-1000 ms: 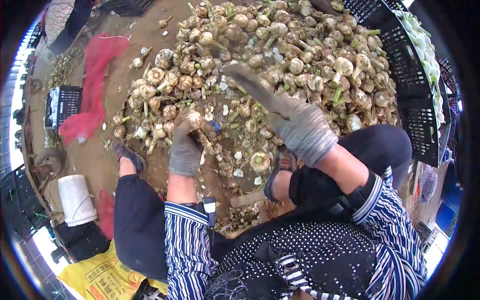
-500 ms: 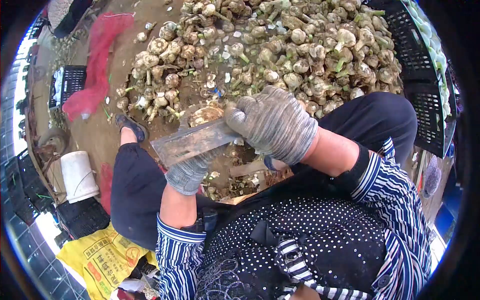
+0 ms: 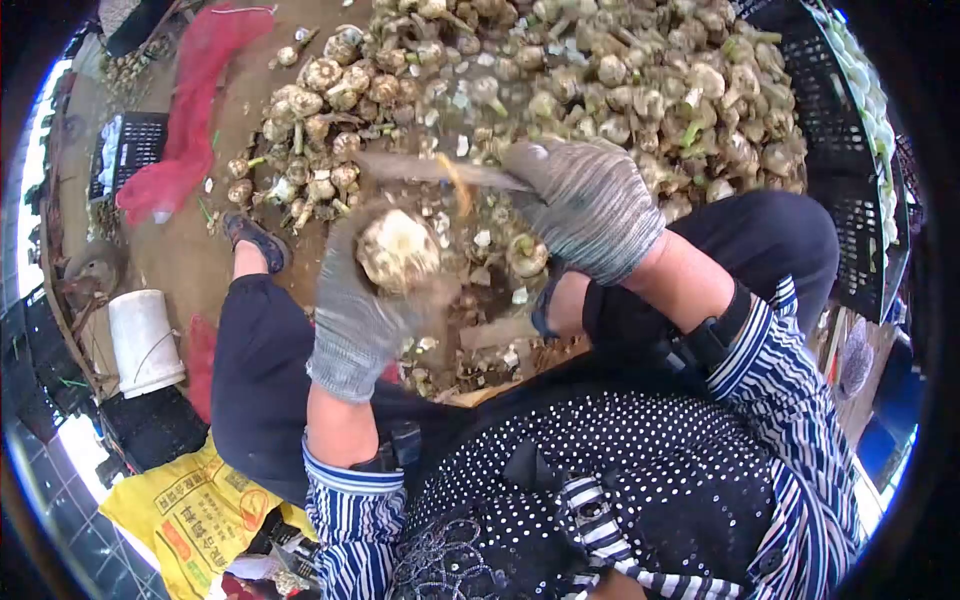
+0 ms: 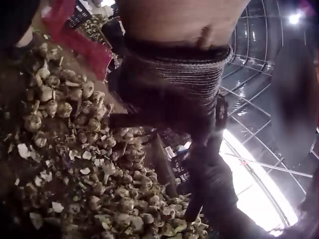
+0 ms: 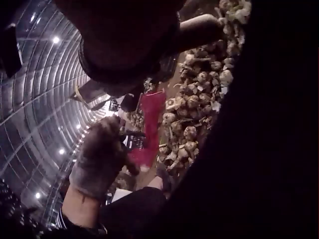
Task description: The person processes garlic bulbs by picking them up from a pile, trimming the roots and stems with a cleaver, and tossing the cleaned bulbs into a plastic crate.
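Note:
In the head view my gloved left hand [image 3: 355, 325] holds a garlic bulb [image 3: 398, 248], its pale whitish side facing up. My gloved right hand [image 3: 592, 210] grips a knife [image 3: 425, 169], the blade edge-on and pointing left, above and beyond the bulb. A yellowish strip [image 3: 456, 187] hangs at the blade, blurred by motion. Dark and in shadow, the left hand [image 4: 174, 89] fills the middle of the left wrist view. Over in the right wrist view, the left hand [image 5: 102, 154] shows at lower left, while the right hand is mostly dark.
A big heap of garlic bulbs [image 3: 640, 90] covers the ground ahead, with a smaller group [image 3: 320, 95] to its left. Black crates [image 3: 830, 130] stand at right. On the left lie red netting [image 3: 195, 110], a white bucket [image 3: 145, 343] and a yellow sack [image 3: 190, 520].
The knife first swung left, low across the left hand and bulb, then lifted away forward. In the left hand the bulb now turns a paler face up.

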`<state>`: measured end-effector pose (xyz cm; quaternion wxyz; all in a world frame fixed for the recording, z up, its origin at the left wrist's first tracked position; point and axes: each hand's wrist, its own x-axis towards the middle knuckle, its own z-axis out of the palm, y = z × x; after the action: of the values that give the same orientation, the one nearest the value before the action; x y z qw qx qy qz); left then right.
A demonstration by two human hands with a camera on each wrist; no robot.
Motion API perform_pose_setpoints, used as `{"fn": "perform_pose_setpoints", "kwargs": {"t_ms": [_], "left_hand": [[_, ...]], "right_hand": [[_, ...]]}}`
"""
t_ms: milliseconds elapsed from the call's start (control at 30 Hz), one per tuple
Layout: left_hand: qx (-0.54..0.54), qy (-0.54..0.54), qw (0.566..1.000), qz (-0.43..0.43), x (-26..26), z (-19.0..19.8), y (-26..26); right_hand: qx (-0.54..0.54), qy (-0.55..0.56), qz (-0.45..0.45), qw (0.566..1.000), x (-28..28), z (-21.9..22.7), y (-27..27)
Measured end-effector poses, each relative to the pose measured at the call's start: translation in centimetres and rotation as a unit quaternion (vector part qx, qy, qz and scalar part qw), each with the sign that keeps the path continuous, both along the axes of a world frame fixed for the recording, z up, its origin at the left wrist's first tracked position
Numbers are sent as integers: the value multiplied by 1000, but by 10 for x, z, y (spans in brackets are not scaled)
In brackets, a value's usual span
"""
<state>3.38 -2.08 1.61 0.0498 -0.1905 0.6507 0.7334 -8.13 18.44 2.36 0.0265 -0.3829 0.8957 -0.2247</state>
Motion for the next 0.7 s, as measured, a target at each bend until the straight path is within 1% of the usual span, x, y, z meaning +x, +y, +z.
{"fn": "perform_pose_setpoints", "kwargs": {"t_ms": [33, 67, 100, 133, 167, 200, 233, 267, 300, 333, 367, 400, 433, 467, 500, 533, 567, 600, 633, 667, 700], "left_hand": [[-223, 75, 972, 5, 2, -6, 2], [-156, 104, 982, 34, 4, -12, -2], [-88, 135, 985, 64, 2, -16, -6], [-88, 139, 984, 67, -1, -18, -10], [-61, 111, 986, 107, -2, -20, -13], [-33, 81, 986, 144, -3, -21, -14], [-32, 81, 986, 143, -3, -18, -10], [-4, 85, 987, 139, -3, -13, -2], [24, 90, 986, 136, -3, -9, 4], [175, 111, 966, 157, -2, -7, 12], [174, 110, 967, 152, -3, -3, 19], [143, 99, 970, 168, -4, 4, 28], [112, 90, 973, 183, -7, 12, 34], [171, 52, 963, 201, -11, 13, 27], [168, 58, 963, 201, -15, 16, 25], [161, 70, 966, 188, -17, 17, 24], [157, 77, 969, 174, -18, 16, 23], [197, 97, 957, 190, -23, 2, 19], [205, 82, 964, 150, -27, -9, 18], [160, 25, 980, 116, -36, -22, 19], [115, -33, 989, 82, -44, -30, 23]], "right_hand": [[-14, 7, 20, 1000, 6, 3, -5], [-16, 9, 23, 1000, 9, 5, -8], [-36, -53, -5, 998, 11, 8, -11], [-54, -116, -33, 991, 11, 10, -13], [-54, -113, -32, 992, 10, 8, -15], [-88, -189, -81, 975, 11, 3, -16], [-121, -263, -132, 948, 13, -2, -16], [-151, -264, -122, 945, 14, -5, -17], [-151, -265, -124, 944, 14, -5, -17], [-163, -251, -104, 949, 15, -3, -18], [-176, -236, -86, 952, 15, 1, -20], [-52, -254, -112, 959, 15, 9, -22], [-55, -255, -118, 958, 18, -3, -16], [-3, -249, -75, 966, 19, -24, -10], [49, -241, -27, 969, 17, -35, -7], [39, -275, -84, 957, 16, -24, -5], [39, -276, -85, 957, 10, -24, 2], [84, -168, -44, 981, 2, -28, 9], [127, -59, 0, 990, 0, -31, 12], [-153, -272, -205, 928, 1, -19, 12], [-140, -232, -207, 940, -4, -6, 14]]}}
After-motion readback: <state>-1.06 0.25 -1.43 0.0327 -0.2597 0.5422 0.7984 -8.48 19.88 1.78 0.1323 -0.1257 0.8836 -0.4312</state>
